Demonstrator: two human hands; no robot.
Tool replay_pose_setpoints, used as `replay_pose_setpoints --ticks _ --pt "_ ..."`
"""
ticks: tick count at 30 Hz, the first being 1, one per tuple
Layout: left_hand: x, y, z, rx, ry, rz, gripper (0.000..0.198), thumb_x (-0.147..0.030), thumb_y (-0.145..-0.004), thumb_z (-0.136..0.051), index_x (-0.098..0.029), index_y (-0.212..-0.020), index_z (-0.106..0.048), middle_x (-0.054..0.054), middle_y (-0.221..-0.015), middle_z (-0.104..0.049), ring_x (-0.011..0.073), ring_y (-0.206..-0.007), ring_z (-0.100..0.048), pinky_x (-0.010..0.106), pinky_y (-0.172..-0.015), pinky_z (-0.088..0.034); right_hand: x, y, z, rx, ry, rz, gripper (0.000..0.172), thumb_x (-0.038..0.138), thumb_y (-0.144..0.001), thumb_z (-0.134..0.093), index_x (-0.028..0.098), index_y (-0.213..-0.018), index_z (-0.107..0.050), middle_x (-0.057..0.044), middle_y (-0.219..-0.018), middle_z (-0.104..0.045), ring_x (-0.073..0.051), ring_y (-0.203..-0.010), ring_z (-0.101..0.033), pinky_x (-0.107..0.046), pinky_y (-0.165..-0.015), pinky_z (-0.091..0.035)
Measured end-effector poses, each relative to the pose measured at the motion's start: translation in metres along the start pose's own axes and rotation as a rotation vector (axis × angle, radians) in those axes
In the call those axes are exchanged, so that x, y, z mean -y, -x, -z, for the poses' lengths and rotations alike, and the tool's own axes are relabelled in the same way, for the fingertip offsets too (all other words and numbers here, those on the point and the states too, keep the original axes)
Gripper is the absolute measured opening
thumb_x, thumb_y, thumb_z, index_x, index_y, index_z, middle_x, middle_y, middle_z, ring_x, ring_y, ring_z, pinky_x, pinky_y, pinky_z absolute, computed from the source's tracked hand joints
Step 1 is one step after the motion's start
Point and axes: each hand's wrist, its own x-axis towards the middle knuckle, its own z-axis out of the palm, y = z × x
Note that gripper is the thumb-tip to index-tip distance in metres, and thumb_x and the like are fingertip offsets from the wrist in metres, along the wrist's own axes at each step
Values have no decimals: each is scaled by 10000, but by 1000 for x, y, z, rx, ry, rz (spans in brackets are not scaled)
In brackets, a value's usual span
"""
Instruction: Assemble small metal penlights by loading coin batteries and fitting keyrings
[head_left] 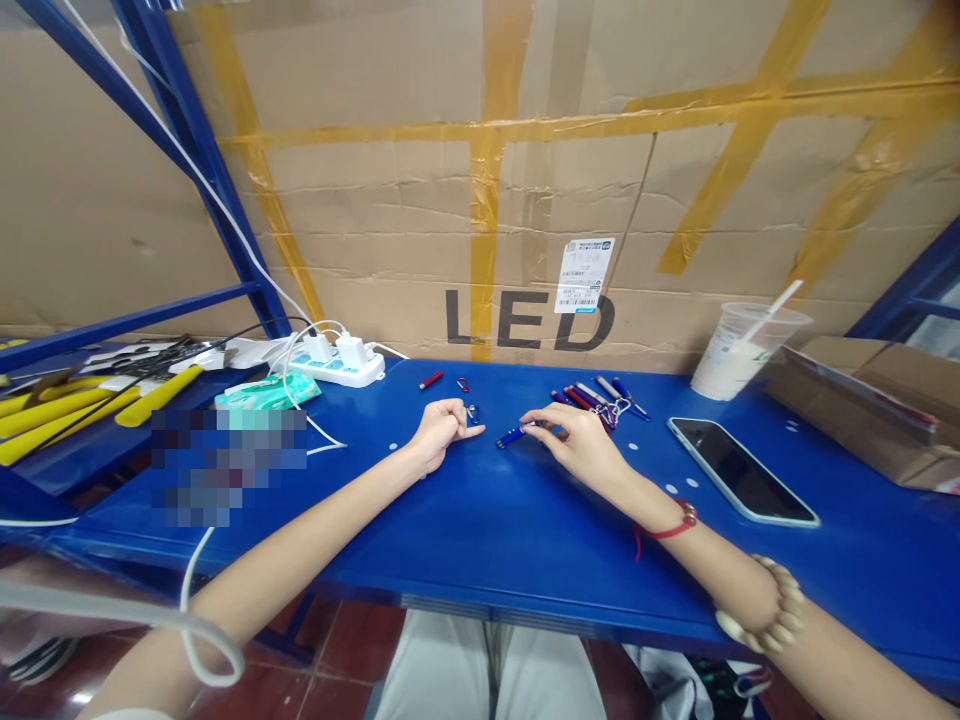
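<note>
My left hand [441,434] is closed, its fingers curled and one digit pointing right. Whatever it may hold is hidden. Just beyond its fingers is a small blue carabiner clip [472,413]; whether they touch it I cannot tell. My right hand [574,440] pinches one end of a slim blue penlight-like tube [511,436], low over the table and pointing left. Behind the right hand lies a bunch of red, blue and silver tubes [581,396] with metal clips. Farther back on the table are a loose red tube [431,380] and a red carabiner clip [463,384].
A phone [742,470], a plastic cup with a straw [731,360] and an open carton [877,400] are on the right. A white power strip [341,368], cables, a tissue pack [262,393] and yellow-handled tools [67,410] lie left. A large cardboard box [375,230] stands behind.
</note>
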Motion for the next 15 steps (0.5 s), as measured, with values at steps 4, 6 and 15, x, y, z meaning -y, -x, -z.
replay_pose_setpoints --ticks 4,6,15 --pt "3 -4 3 6 -80 -16 129 -29 -417 -320 -159 -421 -329 -73 -373 -342 39 -376 -278 129 -375 -211 2 0 1 3 23 -23 178 284 -860 -544 205 -901 -698 -44 -877 -690 -159 -716 -616 -269 -675 -486" --pt "5 -4 3 23 -110 -37 130 -27 -414 -321 -157 -414 -337 -63 -377 -346 46 -389 -284 147 -387 -159 3 0 1 2 23 -36 173 288 -853 -554 211 -897 -702 -39 -871 -694 -157 -708 -615 -276 -694 -483" --pt "3 17 -10 332 -698 -354 171 -263 -821 -460 -186 -919 -577 19 -877 -612 158 -863 -513 262 -747 -398 18 0 -6 -105 -246 -103 140 249 -788 -624 174 -863 -715 -35 -844 -711 -123 -626 -597 -251 -649 -492"
